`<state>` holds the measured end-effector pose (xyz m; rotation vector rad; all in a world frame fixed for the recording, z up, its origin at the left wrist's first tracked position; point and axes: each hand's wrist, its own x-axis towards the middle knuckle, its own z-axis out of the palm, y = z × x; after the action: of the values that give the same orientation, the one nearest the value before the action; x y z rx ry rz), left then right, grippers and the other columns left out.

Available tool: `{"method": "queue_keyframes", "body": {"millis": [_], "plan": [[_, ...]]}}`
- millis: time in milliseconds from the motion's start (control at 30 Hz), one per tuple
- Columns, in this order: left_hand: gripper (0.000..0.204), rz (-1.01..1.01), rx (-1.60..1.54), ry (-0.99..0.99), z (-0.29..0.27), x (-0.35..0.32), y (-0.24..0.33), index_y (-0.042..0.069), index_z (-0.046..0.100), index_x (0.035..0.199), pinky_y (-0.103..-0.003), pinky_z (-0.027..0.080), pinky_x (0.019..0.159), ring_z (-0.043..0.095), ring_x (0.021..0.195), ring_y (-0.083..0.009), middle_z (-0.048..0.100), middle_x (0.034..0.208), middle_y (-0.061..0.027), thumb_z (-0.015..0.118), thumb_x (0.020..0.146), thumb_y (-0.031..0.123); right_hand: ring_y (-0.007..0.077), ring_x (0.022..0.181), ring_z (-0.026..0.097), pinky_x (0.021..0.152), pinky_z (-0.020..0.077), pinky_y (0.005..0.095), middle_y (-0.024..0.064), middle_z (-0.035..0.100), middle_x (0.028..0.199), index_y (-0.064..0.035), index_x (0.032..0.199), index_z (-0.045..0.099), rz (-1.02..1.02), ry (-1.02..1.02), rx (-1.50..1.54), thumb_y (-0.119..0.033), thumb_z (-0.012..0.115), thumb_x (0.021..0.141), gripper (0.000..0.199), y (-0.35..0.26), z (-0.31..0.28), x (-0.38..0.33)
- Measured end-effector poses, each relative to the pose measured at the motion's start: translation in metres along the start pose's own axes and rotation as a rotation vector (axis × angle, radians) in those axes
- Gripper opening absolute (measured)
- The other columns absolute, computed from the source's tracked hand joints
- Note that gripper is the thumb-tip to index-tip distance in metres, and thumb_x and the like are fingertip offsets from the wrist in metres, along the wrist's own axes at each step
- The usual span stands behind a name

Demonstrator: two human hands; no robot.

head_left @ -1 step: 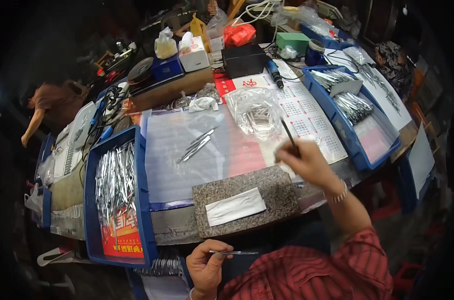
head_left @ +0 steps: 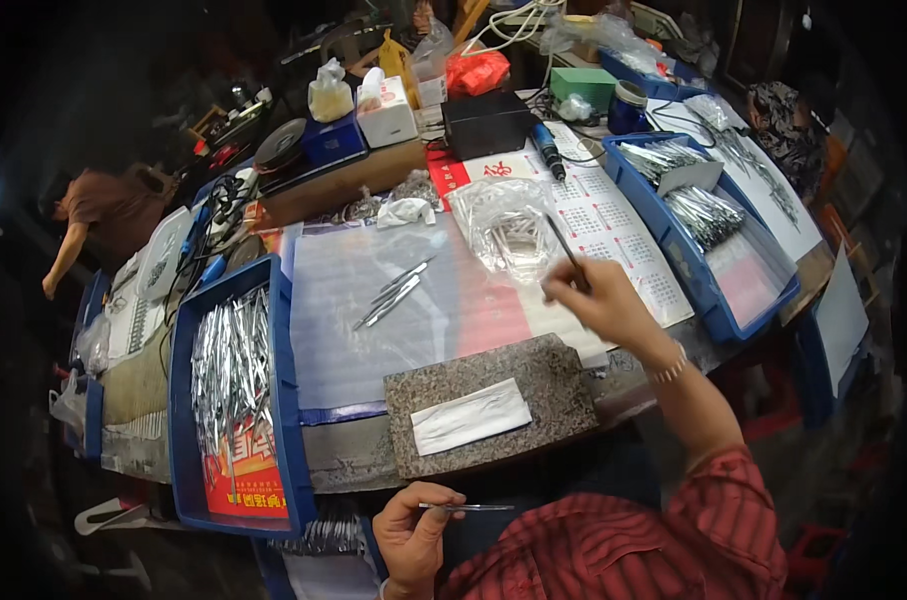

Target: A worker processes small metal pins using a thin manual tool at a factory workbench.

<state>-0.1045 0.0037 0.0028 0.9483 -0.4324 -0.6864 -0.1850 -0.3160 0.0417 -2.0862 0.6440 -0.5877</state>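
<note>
A thin metal piece (head_left: 469, 508) is pinched in the left hand (head_left: 414, 535); a dark stick (head_left: 566, 245) is gripped tight by the right hand (head_left: 604, 305) over the bench (head_left: 374, 460)

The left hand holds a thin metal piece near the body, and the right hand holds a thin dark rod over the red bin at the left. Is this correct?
Not fully. The head view shows the right hand holding the rod by the clear bag, not over a red bin. The left hand does hold the metal piece.
</note>
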Motion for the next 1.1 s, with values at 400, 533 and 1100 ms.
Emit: {"method": "queue_keyframes", "body": {"millis": [400,533,1100], "plan": [[0.016,-0.145,0.249,-0.092,-0.019,-0.010,0.000,-0.002,0.064,0.107,-0.022,0.051,0.080,0.063,0.090,-0.0105,0.067,0.102,-0.0077,0.057,0.094,-0.004,0.0414,0.094,0.060,0.081,0.0460,0.0491,0.0229,0.064,0.097,-0.0009,0.099,0.058,-0.192,0.114,-0.552,0.001,0.054,0.075,0.025,0.116,0.071,0.118],[0.016,-0.158,0.213,-0.145,-0.021,-0.009,-0.003,-0.001,0.063,0.110,-0.021,0.049,0.079,0.061,0.090,-0.0077,0.065,0.103,-0.0049,0.058,0.096,0.002,0.0431,0.089,0.060,0.077,0.0464,0.0489,0.0250,0.063,0.091,0.0009,0.095,0.058,-0.140,0.125,-0.527,0.003,0.055,0.071,0.024,0.108,0.061,0.114],[0.026,0.338,0.808,-0.276,0.020,0.011,-0.014,-0.001,0.063,0.115,-0.030,0.051,0.069,0.065,0.080,-0.0237,0.065,0.094,-0.0141,0.063,0.090,0.002,0.0278,0.061,0.060,0.054,0.0468,0.0353,0.0115,0.058,0.072,-0.0050,0.089,0.068,-0.331,-0.512,-0.145,-0.002,0.070,0.069,0.020,-0.071,0.018,-0.110]]}}
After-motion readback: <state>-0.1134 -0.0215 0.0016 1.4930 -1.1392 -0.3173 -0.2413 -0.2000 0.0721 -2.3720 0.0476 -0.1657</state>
